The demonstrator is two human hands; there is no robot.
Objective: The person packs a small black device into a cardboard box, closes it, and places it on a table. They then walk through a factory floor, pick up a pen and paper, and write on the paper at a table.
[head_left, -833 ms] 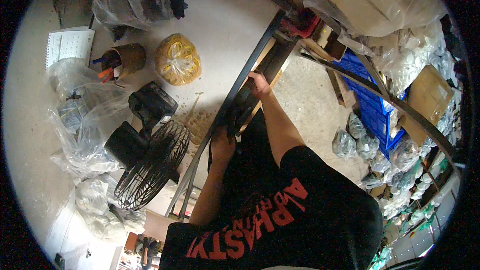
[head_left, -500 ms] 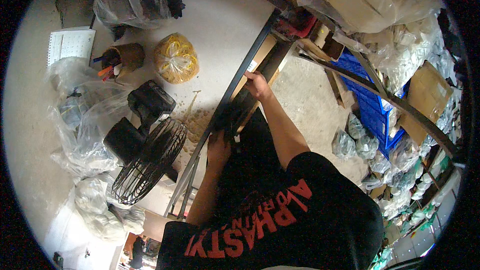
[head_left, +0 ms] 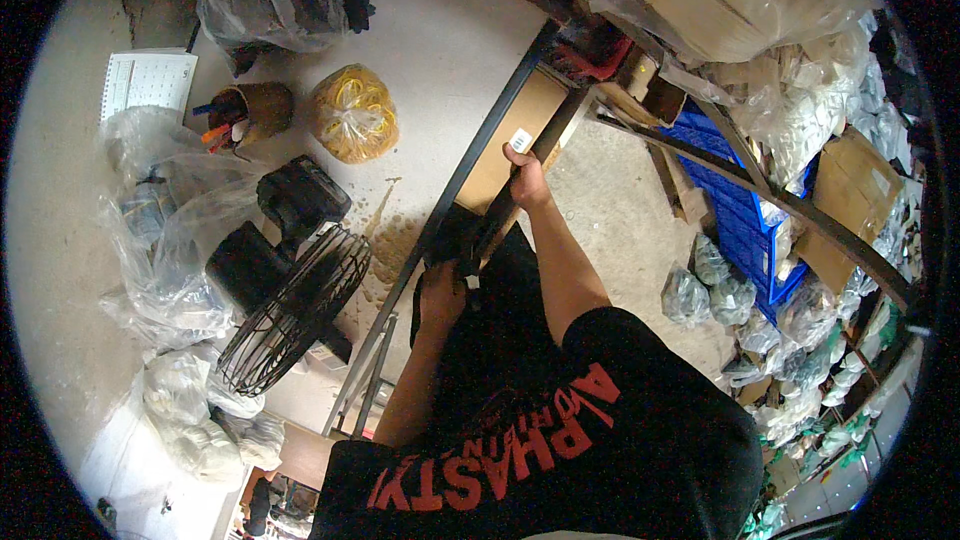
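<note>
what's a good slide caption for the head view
Right hand on the edge of an open drawer, left hand at its near end, black fan on the tabletop alongside.

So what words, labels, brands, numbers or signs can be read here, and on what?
Black shirt: large red lettering, legible, but I won't copy it.
White spiral-bound calendar: mostly too small to read.
White label on the brown panel: too small to read.
Others: too small or blurred.

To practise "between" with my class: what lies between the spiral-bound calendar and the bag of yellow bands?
In the head view, a brown holder of slim items is between the calendar and the bag.
</note>
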